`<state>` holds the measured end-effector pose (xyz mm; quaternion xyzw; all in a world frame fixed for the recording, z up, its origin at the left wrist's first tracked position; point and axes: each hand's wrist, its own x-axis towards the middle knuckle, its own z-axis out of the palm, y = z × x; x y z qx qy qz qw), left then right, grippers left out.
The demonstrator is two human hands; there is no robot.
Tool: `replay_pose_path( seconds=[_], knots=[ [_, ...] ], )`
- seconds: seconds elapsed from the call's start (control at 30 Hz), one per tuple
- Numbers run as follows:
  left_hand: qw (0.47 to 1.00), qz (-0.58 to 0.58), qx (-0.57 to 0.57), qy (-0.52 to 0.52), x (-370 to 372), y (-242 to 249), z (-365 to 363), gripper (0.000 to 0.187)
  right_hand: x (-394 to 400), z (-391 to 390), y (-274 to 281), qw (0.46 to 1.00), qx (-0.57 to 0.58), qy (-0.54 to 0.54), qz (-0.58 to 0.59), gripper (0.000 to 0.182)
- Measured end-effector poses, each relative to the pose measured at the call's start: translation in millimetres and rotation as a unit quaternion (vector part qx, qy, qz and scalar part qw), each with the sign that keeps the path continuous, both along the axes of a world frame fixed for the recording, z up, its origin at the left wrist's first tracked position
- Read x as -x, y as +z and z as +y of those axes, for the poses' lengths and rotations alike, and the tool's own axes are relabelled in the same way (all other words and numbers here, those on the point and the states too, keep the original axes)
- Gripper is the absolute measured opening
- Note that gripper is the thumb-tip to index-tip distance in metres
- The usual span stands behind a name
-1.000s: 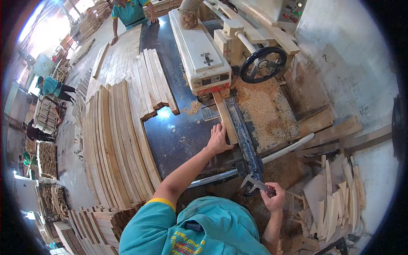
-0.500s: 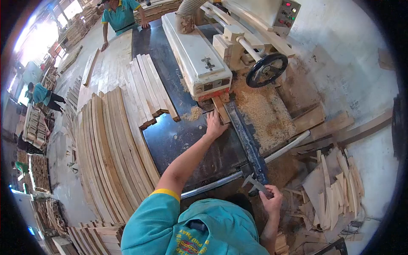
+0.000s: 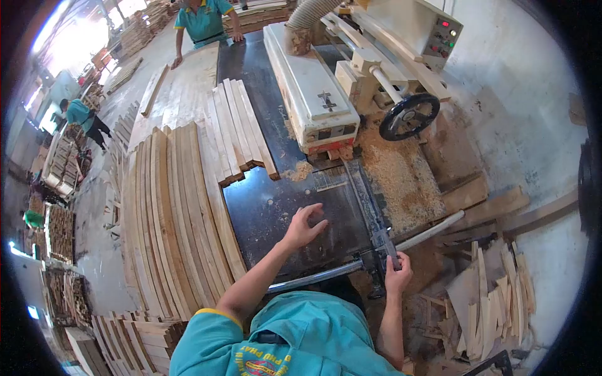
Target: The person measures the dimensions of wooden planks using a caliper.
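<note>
My left hand is over the dark metal table, fingers apart and holding nothing. In my right hand is a grey caliper, its jaws over the metal guide rail. Ahead stands the white machine, with a reddish lower edge and a wooden piece showing under its front end. Short boards lie on the table left of the machine.
Long boards are stacked at the left. A black handwheel, sawdust and wood offcuts are at the right. A co-worker stands at the table's far end; another person is far left.
My left hand has come off the wooden piece and back toward me, opening. The piece has gone farther under the machine. The caliper has moved up over the rail. The view has shifted.
</note>
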<state>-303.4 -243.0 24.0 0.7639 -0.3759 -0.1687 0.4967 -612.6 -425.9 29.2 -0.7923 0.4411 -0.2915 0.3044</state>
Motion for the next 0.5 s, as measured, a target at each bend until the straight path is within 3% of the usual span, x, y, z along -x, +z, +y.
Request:
replay_pose_path(
  seconds=[0.03,0.13,0.17,0.2,0.27,0.4,0.5],
  knots=[
    [0.999,0.034,0.017,0.002,-2,11,13,0.052,-5,-4,-4,1.000,-0.003,-0.014,0.004,0.031],
    [0.999,-0.011,0.048,-0.003,-22,57,46,0.046,-18,-7,-13,0.999,0.012,-0.032,0.017,0.032],
    [0.999,-0.015,0.044,0.005,-28,81,55,0.046,-22,-6,-12,0.998,0.037,-0.041,0.032,0.032],
    [0.996,-0.057,0.061,0.004,-34,111,61,0.045,-26,-3,5,0.996,-0.014,-0.043,0.072,0.032],
    [0.992,-0.103,0.077,0.009,-37,173,68,0.044,-24,-5,-6,0.997,0.020,-0.040,0.055,0.032],
    [0.944,-0.264,0.186,-0.060,-25,291,82,0.041,-25,-4,-13,0.993,0.035,-0.043,0.103,0.035],
    [0.902,-0.322,0.262,-0.116,-9,351,95,0.044,-28,-1,-10,0.991,0.036,-0.035,0.126,0.036]
  ],
)
